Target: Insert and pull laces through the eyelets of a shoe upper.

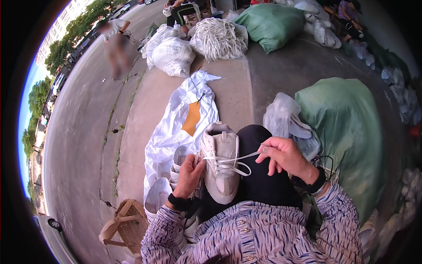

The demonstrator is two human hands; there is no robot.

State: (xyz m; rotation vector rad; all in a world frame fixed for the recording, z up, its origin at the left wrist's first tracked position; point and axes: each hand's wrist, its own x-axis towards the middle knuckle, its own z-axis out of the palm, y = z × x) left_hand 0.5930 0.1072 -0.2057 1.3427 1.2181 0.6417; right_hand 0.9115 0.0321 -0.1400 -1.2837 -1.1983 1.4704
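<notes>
Concrete pavement (228, 92) beside a road spreads out under a seated person, whose lap, in black trousers, bears a pale sneaker (220, 163) lying toe toward the body. At its left side, the left hand (189, 174) clasps the shoe, thumb on the upper. To the right, the right hand (283, 156) pinches the end of a white lace (233, 159) and holds it taut across the eyelets. Just left of the knee lie more pale shoes (165, 193) on a white sack (180, 119) bearing an orange tag (192, 118). A wicker stool (125, 224) stands lower left. At the right sits a big green bag (347, 127). Farther off lie white sacks (169, 50), a bundle of white laces (217, 37) and another green bag (272, 22).
</notes>
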